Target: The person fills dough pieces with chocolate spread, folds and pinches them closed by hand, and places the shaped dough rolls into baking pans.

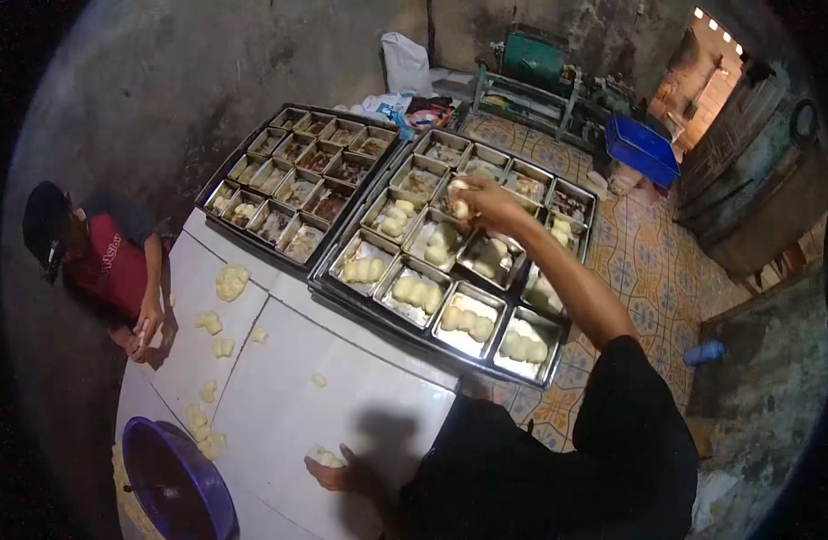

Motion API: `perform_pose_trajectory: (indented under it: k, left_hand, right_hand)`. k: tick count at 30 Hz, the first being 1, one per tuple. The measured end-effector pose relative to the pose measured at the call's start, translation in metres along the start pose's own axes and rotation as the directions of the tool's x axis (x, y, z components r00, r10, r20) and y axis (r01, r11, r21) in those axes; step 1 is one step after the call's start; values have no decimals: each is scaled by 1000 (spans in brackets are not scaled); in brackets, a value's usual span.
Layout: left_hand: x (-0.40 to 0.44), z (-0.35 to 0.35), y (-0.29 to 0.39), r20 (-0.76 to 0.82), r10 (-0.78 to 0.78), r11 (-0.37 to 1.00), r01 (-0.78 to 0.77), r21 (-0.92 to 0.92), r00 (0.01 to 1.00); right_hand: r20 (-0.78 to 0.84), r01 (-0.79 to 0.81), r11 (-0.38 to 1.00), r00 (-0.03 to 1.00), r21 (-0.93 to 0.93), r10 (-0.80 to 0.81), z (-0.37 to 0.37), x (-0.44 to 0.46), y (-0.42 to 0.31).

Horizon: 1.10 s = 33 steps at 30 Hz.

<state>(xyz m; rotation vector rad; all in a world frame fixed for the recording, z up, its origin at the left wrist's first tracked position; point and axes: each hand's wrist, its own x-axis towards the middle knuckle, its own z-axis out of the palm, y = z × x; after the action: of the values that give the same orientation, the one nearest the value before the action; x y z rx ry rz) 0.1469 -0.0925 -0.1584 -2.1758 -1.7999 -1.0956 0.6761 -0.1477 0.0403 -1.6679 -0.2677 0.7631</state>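
Observation:
My right hand (488, 205) reaches over the near tray of loaf tins (405, 337), its fingers closed around a piece of pale dough (460, 209) above a tin in the middle rows. Several tins in the front rows hold rows of dough balls (468, 321); tins at the back show bare, stained bottoms. Low on the white tiled table (315, 387), my left hand (340, 474) curls around another dough piece (325, 456), partly hidden by the fingers. A small dough lump (319, 381) lies above it on the tabletop.
A second tray of loaf tins (297, 184) stands behind left. More dough pieces (223, 347) and a larger dough mass (232, 282) lie near a co-worker (117, 261) at the left edge. A purple basin (225, 504) stands front left. A blue crate (643, 148) is beyond the trays.

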Motion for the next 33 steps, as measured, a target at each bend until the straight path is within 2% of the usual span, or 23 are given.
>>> perform_pose_trajectory:
  k: [2, 3, 4, 6, 7, 8, 9, 11, 12, 14, 16, 17, 18, 19, 20, 21, 22, 24, 25, 28, 30, 32, 33]
  left_hand:
    - [-4, 8, -9, -74, 83, 996, -80, 47, 994]
    - [-7, 10, -7, -96, 38, 998, -34, 49, 995]
    - [-7, 11, -8, -64, -20, 999, 23, 43, 998]
    - [-10, 12, -12, 8, -139, 990, 139, 36, 990]
    - [-11, 11, -15, 9, -166, 986, 166, 32, 986]
    - [-9, 10, -14, 18, -178, 984, 178, 21, 984]
    - [-9, 9, -16, 24, -187, 982, 187, 3, 982]
    - [-9, 7, -19, 29, -204, 978, 205, -37, 979]
    - [-11, 5, -20, 32, -216, 974, 217, -62, 976]
    - [-14, 3, -29, 35, -233, 963, 236, -130, 972]
    - [-20, 1, -42, 45, -261, 937, 264, -230, 964]
    - [-22, -1, -47, 55, -287, 911, 290, -292, 956]
    - [-25, -3, -51, 74, -319, 875, 324, -361, 945]
    - [-29, -9, -56, 94, -367, 823, 370, -431, 925]
    - [-34, -15, -59, 109, -423, 754, 416, -508, 900]
    - [-37, -18, -63, 129, -482, 663, 457, -593, 867]
    - [-39, -24, -66, 146, -541, 562, 485, -670, 829]
    - [-42, -34, -75, 177, -637, 377, 503, -778, 750]
    - [-41, -37, -78, 176, -670, 312, 489, -814, 721]
    - [-60, -40, -110, 196, -606, 472, 547, -692, 771]
    - [-54, -37, -111, 175, -596, 519, 542, -661, 783]
    - [-50, -34, -110, 160, -577, 561, 531, -635, 801]
    - [-47, -33, -109, 146, -563, 589, 519, -619, 813]
  right_hand:
    - [90, -85, 988, 993, 132, 73, -25, 66, 16]
    - [11, -134, 960, 991, 244, 135, -21, 70, 15]
    - [14, -145, 961, 989, 235, 146, -23, 82, 23]
    - [21, -61, 997, 998, 41, 60, -36, 118, 59]
    - [69, 138, 970, 989, -201, -127, -51, 155, 98]
    - [104, 339, 848, 940, -408, -325, -69, 191, 139]
    - [-25, 305, 839, 935, -451, -353, -58, 171, 123]
    - [-75, 236, 673, 914, -701, -398, -6, 44, 23]
    - [-24, 282, 426, 811, -860, -585, 8, 28, 25]
    - [114, 507, 286, 621, -813, -775, 44, -23, 21]
    - [327, 667, 568, 739, -483, -589, 93, -79, 18]
    - [519, 675, 599, 728, -431, -448, 121, -109, 15]
    - [700, 671, 640, 657, -375, -279, 150, -134, 22]
    - [842, 741, 612, 494, -277, -217, 179, -152, 48]
    - [944, 795, 589, 289, -144, -159, 209, -169, 75]
    - [977, 855, 497, 204, -146, -64, 236, -190, 96]
    - [990, 869, 486, 135, -94, -49, 262, -194, 139]
    - [967, 890, 436, 213, -132, -142, 305, -222, 171]
    - [955, 919, 379, 205, -112, -214, 324, -228, 195]
    - [899, 963, 267, 94, 26, -428, 349, -242, 233]
    - [950, 947, 309, 175, -90, -260, 362, -237, 271]
    - [947, 850, 495, 285, -180, -146, 351, -231, 244]
    - [951, 760, 611, 305, -219, -39, 344, -221, 227]
